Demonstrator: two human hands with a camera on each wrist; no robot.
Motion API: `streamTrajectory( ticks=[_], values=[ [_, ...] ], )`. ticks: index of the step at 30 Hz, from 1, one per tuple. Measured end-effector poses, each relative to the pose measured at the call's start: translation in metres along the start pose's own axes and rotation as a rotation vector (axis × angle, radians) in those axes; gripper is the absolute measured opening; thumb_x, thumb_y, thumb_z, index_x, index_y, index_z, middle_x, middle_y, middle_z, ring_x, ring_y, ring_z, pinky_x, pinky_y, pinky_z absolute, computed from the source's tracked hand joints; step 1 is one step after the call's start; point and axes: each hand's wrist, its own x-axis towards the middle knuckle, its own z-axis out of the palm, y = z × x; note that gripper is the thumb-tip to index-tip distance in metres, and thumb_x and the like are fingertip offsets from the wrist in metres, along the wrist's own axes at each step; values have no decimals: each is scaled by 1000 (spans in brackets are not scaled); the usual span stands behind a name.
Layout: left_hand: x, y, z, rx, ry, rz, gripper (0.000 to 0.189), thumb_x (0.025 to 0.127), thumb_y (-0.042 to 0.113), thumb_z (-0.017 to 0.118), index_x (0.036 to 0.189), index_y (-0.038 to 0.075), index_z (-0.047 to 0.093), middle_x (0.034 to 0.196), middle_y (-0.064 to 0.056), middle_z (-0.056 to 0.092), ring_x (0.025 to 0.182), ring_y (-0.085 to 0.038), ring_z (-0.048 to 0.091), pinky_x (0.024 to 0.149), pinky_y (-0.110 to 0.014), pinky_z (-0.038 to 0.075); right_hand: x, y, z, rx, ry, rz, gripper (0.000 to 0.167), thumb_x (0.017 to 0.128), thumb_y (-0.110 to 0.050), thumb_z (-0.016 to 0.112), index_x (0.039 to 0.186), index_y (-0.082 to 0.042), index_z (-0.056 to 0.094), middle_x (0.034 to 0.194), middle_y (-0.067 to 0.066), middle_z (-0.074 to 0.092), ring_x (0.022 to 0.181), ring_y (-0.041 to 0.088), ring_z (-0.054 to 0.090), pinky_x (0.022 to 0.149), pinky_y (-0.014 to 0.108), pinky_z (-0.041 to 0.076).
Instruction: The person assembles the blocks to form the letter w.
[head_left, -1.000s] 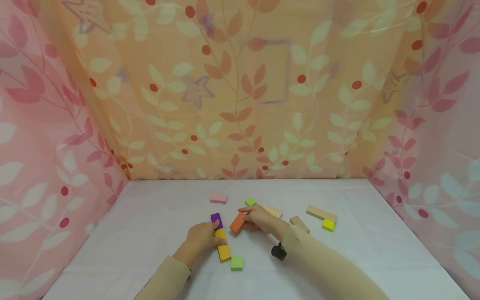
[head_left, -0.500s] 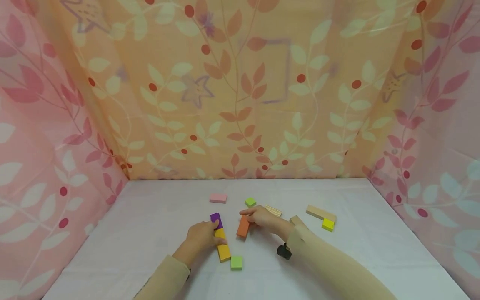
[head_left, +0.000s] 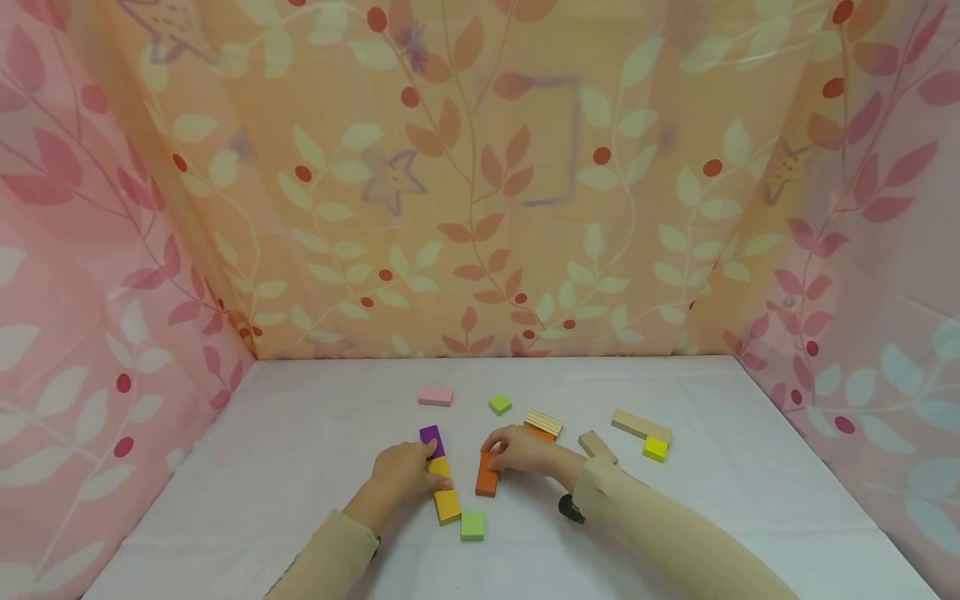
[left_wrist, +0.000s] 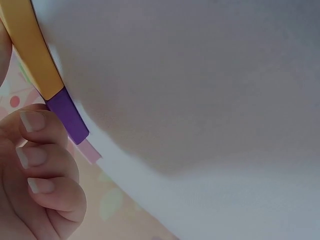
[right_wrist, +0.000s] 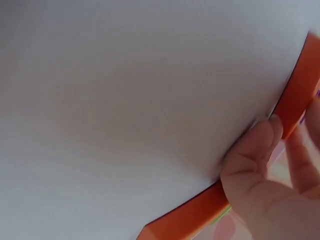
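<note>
A row made of a purple block [head_left: 432, 441], a yellow block [head_left: 438, 472] and a nearer yellow block [head_left: 447, 507] lies on the white table. My left hand [head_left: 401, 477] holds the row, index finger at the purple block and thumb across the yellow; its other fingers curl beside the purple block in the left wrist view. My right hand [head_left: 525, 450] pinches the far end of an orange block [head_left: 487, 477] just right of the row. A second orange block [right_wrist: 187, 215] lies beyond that hand, partly hidden by it in the head view.
Near the row's close end sits a green block [head_left: 472, 526]. Farther back are a pink block [head_left: 436, 397] and another green block [head_left: 500, 404]. To the right lie a ridged wooden block [head_left: 544, 422], plain wooden blocks [head_left: 597, 447] and a yellow cube [head_left: 656, 449].
My right hand has brought the orange block toward me and slightly right, turning it more in line with my view. The second orange block has come into sight. My left hand stays put.
</note>
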Motion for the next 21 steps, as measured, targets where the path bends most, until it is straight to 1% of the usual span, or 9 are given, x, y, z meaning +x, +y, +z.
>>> streamTrajectory(
  ticks=[4, 9, 13, 15, 21],
  values=[
    [0, 0, 1, -10, -8, -10, 79, 74, 50, 79, 136, 6, 57, 120, -18, 65, 106, -34, 62, 89, -47, 50, 2, 0, -1, 24, -31, -4, 22, 84, -4, 74, 104, -9, 70, 89, 5, 55, 75, 17, 51, 63, 26, 44],
    [-1, 0, 1, -19, -2, -7, 79, 75, 50, 79, 136, 6, 57, 120, -19, 65, 106, -35, 61, 90, -48, 50, 4, 4, -3, 71, -76, 20, 20, 82, -1, 73, 100, -9, 70, 79, 3, 54, 67, 15, 48, 58, 23, 40],
    [-2, 0, 1, -17, 5, 3, 78, 75, 50, 79, 135, 5, 57, 119, -19, 65, 107, -36, 61, 90, -49, 49, 3, 5, -3, 70, -99, 11, 19, 81, 0, 73, 97, -10, 69, 74, 1, 53, 62, 13, 46, 55, 22, 38],
    [-2, 0, 1, -24, 5, -2, 78, 75, 49, 79, 135, 5, 57, 120, -20, 64, 107, -36, 60, 91, -49, 49, 2, 4, -4, 69, -107, 2, 18, 80, 1, 73, 95, -9, 69, 72, 0, 52, 60, 12, 45, 54, 21, 37],
    [-1, 0, 1, -13, 5, 1, 79, 75, 49, 79, 136, 5, 57, 120, -20, 64, 107, -35, 61, 89, -48, 50, 0, 3, -5, 99, -150, -9, 16, 79, 4, 72, 91, -5, 66, 69, 0, 50, 62, 12, 44, 56, 22, 36]
  ],
)
